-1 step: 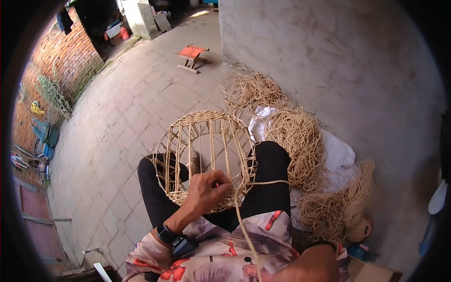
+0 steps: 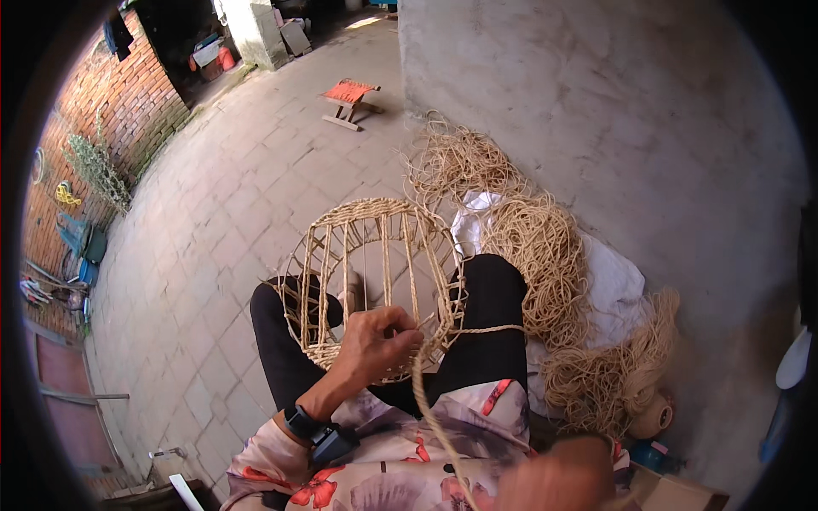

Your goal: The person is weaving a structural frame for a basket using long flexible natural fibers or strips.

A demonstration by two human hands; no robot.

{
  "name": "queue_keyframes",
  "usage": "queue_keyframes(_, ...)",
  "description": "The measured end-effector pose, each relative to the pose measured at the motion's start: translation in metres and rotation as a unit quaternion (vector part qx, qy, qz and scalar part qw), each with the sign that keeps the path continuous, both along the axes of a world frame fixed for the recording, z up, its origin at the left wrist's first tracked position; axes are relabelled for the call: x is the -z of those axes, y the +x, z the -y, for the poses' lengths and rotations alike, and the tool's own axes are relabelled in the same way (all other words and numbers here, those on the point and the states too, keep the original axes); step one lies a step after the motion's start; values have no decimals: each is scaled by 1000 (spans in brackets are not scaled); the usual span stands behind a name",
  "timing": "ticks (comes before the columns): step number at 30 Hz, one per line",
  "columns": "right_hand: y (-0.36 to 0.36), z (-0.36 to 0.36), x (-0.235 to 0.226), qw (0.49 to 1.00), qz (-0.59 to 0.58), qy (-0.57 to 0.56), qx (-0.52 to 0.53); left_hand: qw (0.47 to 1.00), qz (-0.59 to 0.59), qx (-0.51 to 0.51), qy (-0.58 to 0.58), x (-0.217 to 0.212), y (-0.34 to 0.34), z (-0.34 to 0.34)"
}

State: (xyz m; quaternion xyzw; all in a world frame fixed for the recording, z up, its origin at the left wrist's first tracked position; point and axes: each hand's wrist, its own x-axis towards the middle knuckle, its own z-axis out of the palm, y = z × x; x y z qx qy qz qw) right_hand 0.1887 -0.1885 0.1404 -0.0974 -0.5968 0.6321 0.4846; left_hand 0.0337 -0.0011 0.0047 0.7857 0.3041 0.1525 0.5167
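Note:
An openwork frame of straw-coloured cord, shaped like a basket (image 2: 385,255), rests across my thighs, with its open side bars showing. My left hand (image 2: 375,342) is closed on its near edge, thumb and fingers pinched together by the lower right corner. From that corner a twisted cord (image 2: 439,430) stretches down toward the lower edge of the picture. My right hand (image 2: 554,481) is low at the right, beside that cord; motion smears its fingers, so its grip is hidden. A second length of cord (image 2: 490,330) crosses my right thigh.
Loose heaps of cord (image 2: 532,260) lie on white sacking (image 2: 612,277) along the grey wall (image 2: 596,111) to my right. A small folding stool (image 2: 350,91) with an orange seat stands ahead on the paving (image 2: 230,187). A brick wall (image 2: 111,94) is at the left.
My right hand has shifted slightly at the lower edge, and the cord near the corner looks a little slacker and more curved. My left hand and the basket have hardly moved.

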Motion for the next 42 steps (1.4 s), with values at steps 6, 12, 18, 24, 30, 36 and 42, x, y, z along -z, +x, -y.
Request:
queue_keyframes(6,21,-54,111,791,305,-200,491,999,4,12,-48,-7,-4,1)
queue_keyframes(12,0,-87,148,783,391,-123,469,998,15,43,45,2,-8,-4)
queue_keyframes(18,3,-87,154,798,350,-165,463,989,6,18,143,4,-11,-7)
queue_keyframes(24,3,-86,152,809,313,-236,438,993,16,24,119,6,-14,-7)
queue_keyframes(30,-1,-85,150,814,255,-312,418,992,25,3,121,8,-12,-1)
queue_keyframes(36,-1,-83,144,822,242,-318,405,992,25,8,124,10,-12,-1)
queue_keyframes(42,-2,-83,142,824,237,-319,404,988,32,53,142,11,-13,-8)
